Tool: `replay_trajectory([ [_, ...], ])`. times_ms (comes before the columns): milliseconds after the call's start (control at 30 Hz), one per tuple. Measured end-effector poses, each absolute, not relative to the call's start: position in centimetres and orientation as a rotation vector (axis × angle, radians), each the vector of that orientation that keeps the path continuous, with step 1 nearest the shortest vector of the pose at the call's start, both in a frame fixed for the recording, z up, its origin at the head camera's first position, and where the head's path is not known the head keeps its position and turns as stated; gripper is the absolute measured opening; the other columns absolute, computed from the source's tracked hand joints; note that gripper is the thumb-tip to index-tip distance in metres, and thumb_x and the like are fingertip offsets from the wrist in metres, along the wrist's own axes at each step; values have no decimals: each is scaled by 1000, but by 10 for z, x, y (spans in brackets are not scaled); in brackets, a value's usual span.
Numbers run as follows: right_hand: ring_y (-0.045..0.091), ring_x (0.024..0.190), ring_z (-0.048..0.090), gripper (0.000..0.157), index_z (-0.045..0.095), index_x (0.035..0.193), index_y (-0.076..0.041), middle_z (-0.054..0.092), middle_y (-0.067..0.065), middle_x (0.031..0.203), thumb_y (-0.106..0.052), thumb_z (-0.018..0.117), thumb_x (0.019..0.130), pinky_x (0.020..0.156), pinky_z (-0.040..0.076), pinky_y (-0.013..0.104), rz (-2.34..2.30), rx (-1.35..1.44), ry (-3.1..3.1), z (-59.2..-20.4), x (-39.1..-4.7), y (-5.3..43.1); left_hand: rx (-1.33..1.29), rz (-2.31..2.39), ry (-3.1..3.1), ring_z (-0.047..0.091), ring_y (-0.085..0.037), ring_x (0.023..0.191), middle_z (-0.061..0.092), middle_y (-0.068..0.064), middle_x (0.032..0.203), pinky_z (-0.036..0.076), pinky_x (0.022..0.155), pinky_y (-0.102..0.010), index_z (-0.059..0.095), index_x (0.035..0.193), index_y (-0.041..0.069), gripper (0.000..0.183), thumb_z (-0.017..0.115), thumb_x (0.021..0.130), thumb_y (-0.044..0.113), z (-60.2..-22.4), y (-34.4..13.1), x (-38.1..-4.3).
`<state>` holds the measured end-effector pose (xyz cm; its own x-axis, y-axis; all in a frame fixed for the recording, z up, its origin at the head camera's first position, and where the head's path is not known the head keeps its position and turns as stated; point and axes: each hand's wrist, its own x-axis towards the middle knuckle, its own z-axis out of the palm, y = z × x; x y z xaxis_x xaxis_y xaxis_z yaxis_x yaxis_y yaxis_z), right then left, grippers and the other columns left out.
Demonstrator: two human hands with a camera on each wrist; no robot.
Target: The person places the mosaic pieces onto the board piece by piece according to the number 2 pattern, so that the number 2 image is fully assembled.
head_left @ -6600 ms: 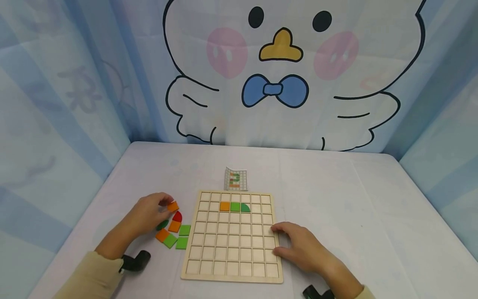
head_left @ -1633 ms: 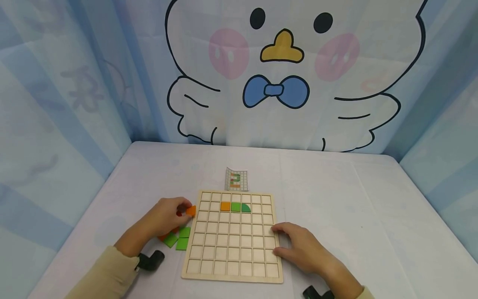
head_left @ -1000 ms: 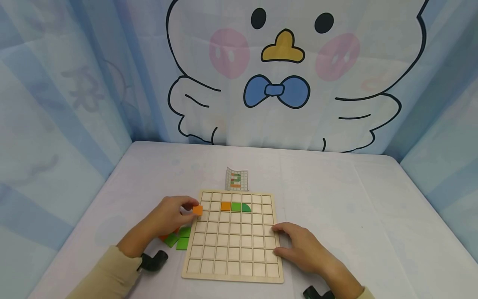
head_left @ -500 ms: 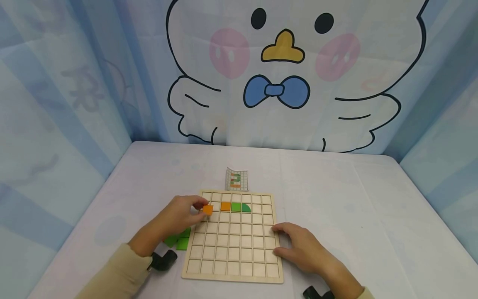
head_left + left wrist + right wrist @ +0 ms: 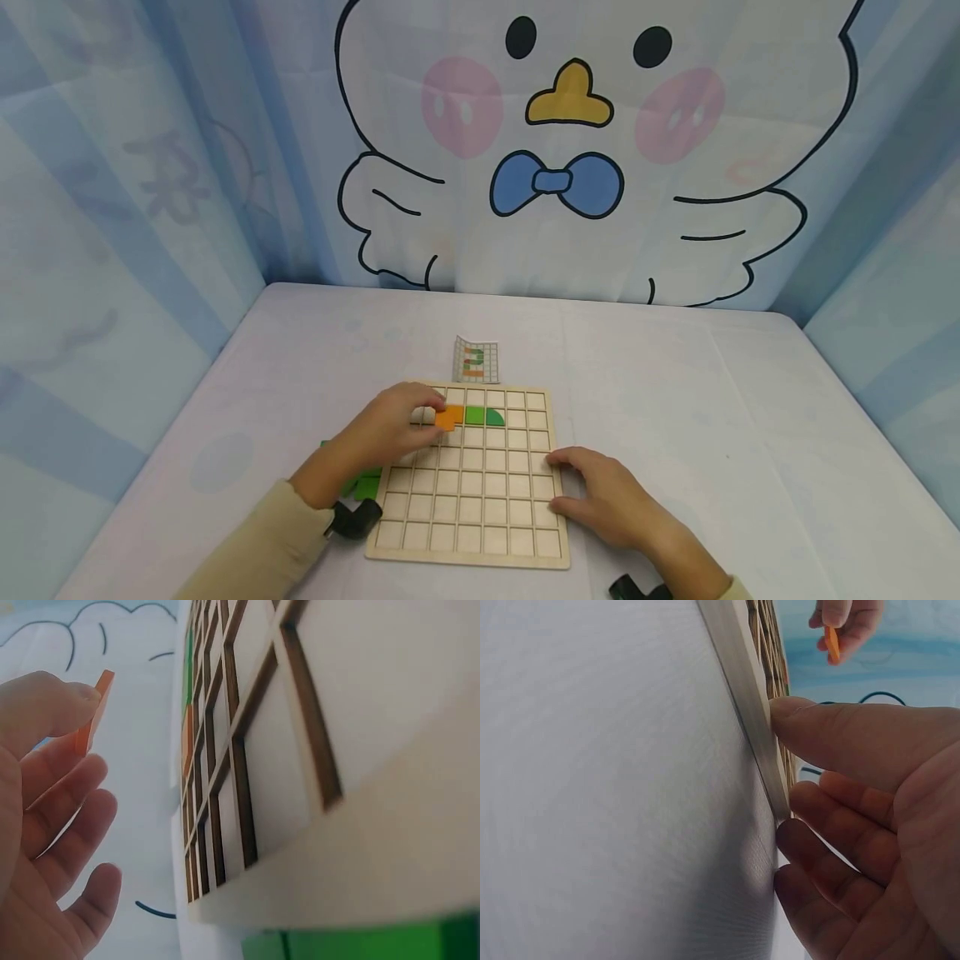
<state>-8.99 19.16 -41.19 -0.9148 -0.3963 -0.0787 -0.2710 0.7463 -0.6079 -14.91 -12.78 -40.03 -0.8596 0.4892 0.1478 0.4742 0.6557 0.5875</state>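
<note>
My left hand [image 5: 393, 417] pinches an orange square tile [image 5: 444, 422] between thumb and fingers. It hovers over the upper left of the wooden grid board [image 5: 468, 508]. In the left wrist view the orange tile [image 5: 94, 716] is tilted, clear of the board face. From above it overlaps another orange square set in the second row. Beside that one sit a green square tile [image 5: 474, 415] and a dark green quarter-round tile [image 5: 494, 417]. My right hand [image 5: 611, 492] touches the board's right edge, thumb and fingers spread apart; in the right wrist view its thumb [image 5: 817, 727] lies against the rim.
Green tiles [image 5: 367, 485] lie against the board's left side, partly hidden under my left forearm. A small pattern card [image 5: 476, 361] stands behind the board's far edge. A black wrist camera [image 5: 356, 518] hangs below the left sleeve.
My left hand took the orange tile from the loose tiles left of the board and carried it rightward over the upper rows. The right hand stays at the board's edge.
</note>
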Motion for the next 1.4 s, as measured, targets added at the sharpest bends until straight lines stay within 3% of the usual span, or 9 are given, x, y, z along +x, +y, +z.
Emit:
replay_trajectory([
  [100, 27, 126, 55, 47, 63, 128, -10, 62, 1, 129, -28, 78, 87, 104, 41, 52, -910, -533, 2744, -412, -90, 192, 928, 975, 2874, 58, -31, 118, 66, -9, 120, 47, 99, -48, 71, 105, 5, 21, 78, 87, 14, -402, -124, -151],
  [467, 28, 126, 55, 47, 63, 128, -10, 62, 1, 129, -28, 78, 87, 105, 41, 53, -917, -521, 2737, -410, -89, 192, 1001, 895, 2908, 59, -27, 108, 67, -3, 110, 47, 94, -47, 76, 99, 9, 18, 80, 86, 19, -408, -104, -155],
  [700, 28, 126, 55, 47, 63, 128, -10, 62, 0, 129, -28, 78, 87, 105, 40, 53, -916, -518, 2735, -411, -89, 192, 942, 863, 2894, 56, -30, 117, 68, -3, 113, 42, 100, -54, 75, 102, 10, 20, 79, 86, 22, -409, -94, -156],
  [1033, 28, 126, 55, 47, 63, 128, -9, 62, 1, 129, -28, 77, 88, 105, 41, 52, -916, -525, 2731, -412, -90, 192, 958, 959, 2852, 59, -26, 109, 70, 1, 105, 46, 95, -48, 75, 102, 13, 18, 78, 87, 22, -409, -84, -156],
  [1400, 28, 125, 56, 47, 63, 128, -9, 63, 1, 129, -28, 77, 88, 104, 41, 53, -916, -516, 2729, -412, -91, 191, 903, 1019, 2776, 57, -29, 113, 70, 0, 109, 43, 97, -52, 76, 104, 12, 19, 77, 88, 22, -407, -74, -156],
])
